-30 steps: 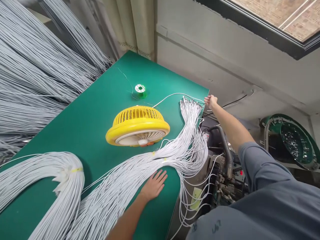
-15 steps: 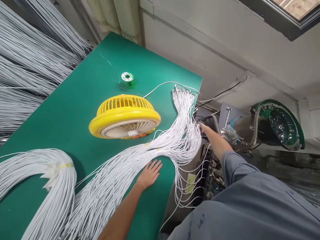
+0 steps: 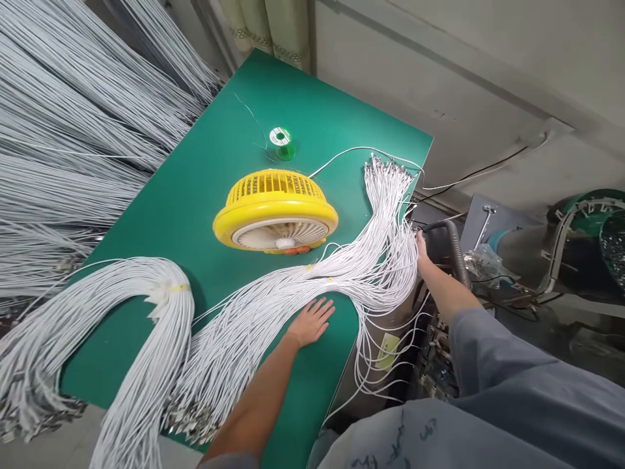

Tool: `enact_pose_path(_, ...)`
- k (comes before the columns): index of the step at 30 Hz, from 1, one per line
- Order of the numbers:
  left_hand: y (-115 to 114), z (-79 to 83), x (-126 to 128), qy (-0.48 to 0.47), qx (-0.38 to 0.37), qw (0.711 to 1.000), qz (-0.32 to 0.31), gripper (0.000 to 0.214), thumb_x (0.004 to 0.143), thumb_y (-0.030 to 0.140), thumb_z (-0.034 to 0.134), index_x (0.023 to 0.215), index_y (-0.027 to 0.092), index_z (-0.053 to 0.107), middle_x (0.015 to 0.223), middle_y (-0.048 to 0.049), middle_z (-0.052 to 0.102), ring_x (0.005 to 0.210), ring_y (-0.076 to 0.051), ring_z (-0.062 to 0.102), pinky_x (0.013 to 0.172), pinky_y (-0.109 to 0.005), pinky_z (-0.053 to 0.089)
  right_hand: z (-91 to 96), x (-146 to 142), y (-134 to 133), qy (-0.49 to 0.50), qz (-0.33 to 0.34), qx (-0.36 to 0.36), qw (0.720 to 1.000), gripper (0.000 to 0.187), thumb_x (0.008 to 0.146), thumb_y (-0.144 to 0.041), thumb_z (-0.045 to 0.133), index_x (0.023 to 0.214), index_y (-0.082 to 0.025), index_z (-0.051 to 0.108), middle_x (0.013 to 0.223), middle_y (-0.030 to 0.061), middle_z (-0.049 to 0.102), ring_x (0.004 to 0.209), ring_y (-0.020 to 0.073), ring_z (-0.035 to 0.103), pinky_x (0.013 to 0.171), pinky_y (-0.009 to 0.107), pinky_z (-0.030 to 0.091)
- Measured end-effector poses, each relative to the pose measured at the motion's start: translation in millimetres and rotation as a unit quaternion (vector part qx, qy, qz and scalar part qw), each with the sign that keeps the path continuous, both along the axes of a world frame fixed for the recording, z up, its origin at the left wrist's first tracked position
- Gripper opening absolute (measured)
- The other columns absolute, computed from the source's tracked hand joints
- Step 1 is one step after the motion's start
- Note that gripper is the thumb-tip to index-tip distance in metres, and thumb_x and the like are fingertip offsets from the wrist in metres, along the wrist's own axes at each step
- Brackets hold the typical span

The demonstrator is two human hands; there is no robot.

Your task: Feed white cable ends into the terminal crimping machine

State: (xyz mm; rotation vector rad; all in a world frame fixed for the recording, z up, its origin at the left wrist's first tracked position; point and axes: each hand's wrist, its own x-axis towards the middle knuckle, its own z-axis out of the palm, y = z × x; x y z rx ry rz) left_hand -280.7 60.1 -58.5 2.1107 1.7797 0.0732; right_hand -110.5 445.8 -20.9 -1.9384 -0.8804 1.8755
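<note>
My left hand [image 3: 312, 320] lies flat, fingers spread, on the green table [image 3: 161, 215] against a loose bundle of white wires [image 3: 273, 312] that fans toward the table's right edge. My right hand [image 3: 422, 254] reaches in at that edge among the hanging wire ends [image 3: 390, 260]; its fingers are mostly hidden by the wires. The wires' metal-tipped ends [image 3: 388, 170] lie at the far right of the table.
A yellow fan [image 3: 276, 212] sits mid-table, a small green spool [image 3: 282, 140] behind it. A tied white wire bundle [image 3: 161, 306] lies at left, grey wire masses [image 3: 63, 130] beyond. A machine with a black hose [image 3: 456, 251] and a feeder bowl [image 3: 600, 234] stand right.
My right hand has come back from the far table corner to the hanging wires at the right edge. My left hand has stayed flat on the table. The view shifted.
</note>
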Motion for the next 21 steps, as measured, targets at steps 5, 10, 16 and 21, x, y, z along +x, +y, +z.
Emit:
enact_pose_path(5, -1.2, -2.3, 0.4, 0.002, -0.001, 1.000, -0.004, 0.052, 0.097, 0.043, 0.025, 0.146, 0.026, 0.027, 0.149, -0.0018, 0.032, 0.136, -0.026, 0.031, 0.108, -0.041, 0.021, 17.5, 10.8, 0.4, 0.047, 0.015, 0.013, 0.999, 0.071, 0.085, -0.067, 0.012, 0.104, -0.020, 0.061, 0.081, 0.0110, 0.068, 0.081, 0.0277, 0.065, 0.070, 0.044, 0.054)
enact_pose_path(10, -0.8, -4.5, 0.1, 0.006, 0.020, 1.000, 0.002, 0.052, 0.097, 0.042, 0.025, 0.146, 0.026, 0.024, 0.149, -0.0020, 0.032, 0.135, -0.026, 0.031, 0.108, -0.041, 0.021, 51.8, 5.5, 9.0, 0.123, 0.019, 0.042, 0.991, 0.061, 0.087, -0.061, 0.021, 0.102, -0.018, 0.062, 0.081, 0.0109, 0.068, 0.087, 0.0271, 0.065, 0.074, 0.044, 0.054)
enact_pose_path(16, -0.6, -5.1, 0.2, 0.002, 0.019, 1.000, 0.006, 0.052, 0.096, 0.044, 0.026, 0.146, 0.027, 0.025, 0.149, -0.0014, 0.032, 0.136, -0.025, 0.030, 0.109, -0.041, 0.020, 86.6, -17.2, 11.1, 0.135, 0.017, 0.080, 0.987, 0.046, 0.090, -0.051, 0.031, 0.096, -0.018, 0.062, 0.074, 0.0087, 0.065, 0.084, 0.0250, 0.064, 0.073, 0.042, 0.054)
enact_pose_path(21, 0.0, -4.7, 0.2, -0.006, -0.001, 1.000, 0.004, 0.052, 0.096, 0.043, 0.025, 0.146, 0.026, 0.025, 0.150, -0.0020, 0.031, 0.137, -0.026, 0.029, 0.109, -0.042, 0.019, 107.7, -35.4, 19.6, 0.136, 0.047, 0.136, 0.980, 0.041, 0.089, -0.050, 0.038, 0.087, -0.017, 0.061, 0.067, 0.0072, 0.060, 0.081, 0.0234, 0.062, 0.071, 0.039, 0.053)
